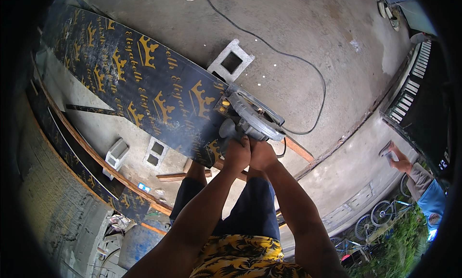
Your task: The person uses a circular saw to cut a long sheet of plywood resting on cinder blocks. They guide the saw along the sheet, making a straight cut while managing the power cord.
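Note:
A grey circular saw point(251, 118) rests at the near right end of a long black board point(180, 93) printed with yellow crowns and lettering. My left hand point(237, 155) is closed round the saw's grip, close by a rounded knob at its left side. Right beside it, my right hand point(263, 154) is wrapped round the rear of the saw, and the two hands touch. The blade is hidden under the guard and housing. From the saw's rear a black cord point(321, 81) loops out to the right and runs over the floor to the far side.
A hollow concrete block point(231, 60) stands against the board's far edge; others point(155, 152) lie on its near side. Wooden strips point(301, 150) lie by my legs. More printed boards point(79, 167) lean at left. At right are bicycles point(380, 213) and another person point(430, 196).

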{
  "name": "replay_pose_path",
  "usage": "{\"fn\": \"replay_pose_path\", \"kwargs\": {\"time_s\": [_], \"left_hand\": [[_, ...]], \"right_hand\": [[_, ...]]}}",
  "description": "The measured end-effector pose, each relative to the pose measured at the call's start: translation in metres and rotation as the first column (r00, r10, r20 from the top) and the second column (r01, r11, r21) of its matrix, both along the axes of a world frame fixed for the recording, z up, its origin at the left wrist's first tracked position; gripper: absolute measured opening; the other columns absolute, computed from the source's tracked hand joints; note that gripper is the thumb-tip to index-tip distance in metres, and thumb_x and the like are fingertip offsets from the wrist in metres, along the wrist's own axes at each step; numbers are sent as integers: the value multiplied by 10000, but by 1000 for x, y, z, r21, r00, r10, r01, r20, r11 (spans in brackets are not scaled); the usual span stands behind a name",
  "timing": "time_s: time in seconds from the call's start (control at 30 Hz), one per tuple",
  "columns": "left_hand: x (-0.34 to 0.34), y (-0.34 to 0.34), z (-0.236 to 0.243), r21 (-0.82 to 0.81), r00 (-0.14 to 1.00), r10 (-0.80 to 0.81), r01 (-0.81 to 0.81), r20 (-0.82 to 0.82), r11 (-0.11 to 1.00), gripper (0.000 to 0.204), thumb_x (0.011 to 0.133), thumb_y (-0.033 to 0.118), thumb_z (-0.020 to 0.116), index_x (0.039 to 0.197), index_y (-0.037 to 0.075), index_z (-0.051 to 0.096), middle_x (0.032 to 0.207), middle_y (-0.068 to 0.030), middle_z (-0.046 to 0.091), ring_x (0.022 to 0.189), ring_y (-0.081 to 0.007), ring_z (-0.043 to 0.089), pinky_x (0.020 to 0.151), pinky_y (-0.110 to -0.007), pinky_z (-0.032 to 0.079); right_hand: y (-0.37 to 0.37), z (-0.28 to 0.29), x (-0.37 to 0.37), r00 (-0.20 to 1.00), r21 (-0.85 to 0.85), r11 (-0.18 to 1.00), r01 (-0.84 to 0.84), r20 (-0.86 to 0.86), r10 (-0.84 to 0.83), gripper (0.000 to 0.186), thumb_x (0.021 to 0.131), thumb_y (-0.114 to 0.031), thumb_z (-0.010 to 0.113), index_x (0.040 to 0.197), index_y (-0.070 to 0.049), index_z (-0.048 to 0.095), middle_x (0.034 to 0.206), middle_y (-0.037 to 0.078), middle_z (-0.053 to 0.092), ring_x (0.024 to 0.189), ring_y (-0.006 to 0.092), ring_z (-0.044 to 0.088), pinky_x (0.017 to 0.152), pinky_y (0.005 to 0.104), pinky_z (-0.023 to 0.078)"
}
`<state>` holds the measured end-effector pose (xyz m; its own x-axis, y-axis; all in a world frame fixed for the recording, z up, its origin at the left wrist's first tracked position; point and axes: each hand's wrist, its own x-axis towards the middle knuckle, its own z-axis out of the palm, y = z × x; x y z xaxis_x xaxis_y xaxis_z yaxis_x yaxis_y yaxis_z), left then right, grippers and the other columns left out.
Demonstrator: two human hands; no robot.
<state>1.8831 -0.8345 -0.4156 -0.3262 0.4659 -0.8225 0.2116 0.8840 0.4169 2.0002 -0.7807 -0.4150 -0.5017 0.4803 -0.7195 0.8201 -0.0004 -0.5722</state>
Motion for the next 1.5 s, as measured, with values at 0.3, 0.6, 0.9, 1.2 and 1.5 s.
{"fn": "replay_pose_path", "kwargs": {"time_s": [0.3, 0.6, 0.9, 1.2, 1.5], "left_hand": [[-6, -2, -6, -44, 1000, -20, 19, -6, 999, 653, 1092, 481, 471, 1103, -165, 562, 1042, -462, 656, 1051, -612, 660, 908, -615, 542], [-6, -2, -8, -84, 999, -17, 20, 32, 996, 657, 1098, 487, 455, 1149, -160, 557, 1095, -455, 655, 1076, -604, 656, 935, -614, 533], [-1, -10, -15, 23, 994, 80, -78, -73, 997, 553, 1087, 428, 512, 1130, -111, 628, 1085, -404, 677, 1085, -587, 648, 911, -591, 522], [-9, -7, -13, 14, 1000, 0, 0, -10, 1000, 630, 1093, 480, 465, 1054, -132, 608, 1012, -445, 661, 1035, -618, 652, 857, -622, 542], [-19, 2, -8, -60, 1000, 12, -11, 23, 998, 584, 1092, 445, 487, 1132, -118, 634, 1084, -422, 666, 1098, -601, 634, 924, -582, 517]], "right_hand": [[-2, -3, -6, 996, 36, 998, 50, -73, -47, 312, 914, -323, 692, 1115, -88, 733, 960, 258, 764, 890, 468, 747, 807, 565, 619], [0, -4, -4, 995, -5, 999, 39, -87, -39, 350, 898, -352, 705, 1141, -101, 733, 987, 248, 769, 918, 461, 749, 837, 562, 613], [-9, -22, -4, 1000, -29, 1000, 2, -15, -3, 398, 889, -381, 684, 1172, -103, 717, 1003, 258, 769, 958, 467, 744, 887, 566, 600], [-2, -13, -6, 999, -26, 1000, -6, -45, 5, 377, 877, -353, 707, 1163, -107, 710, 971, 270, 763, 920, 473, 748, 855, 568, 610], [4, -4, -16, 1000, -9, 1000, 7, -22, -7, 392, 871, -359, 712, 1158, -93, 711, 945, 262, 767, 895, 465, 753, 836, 559, 614]]}}
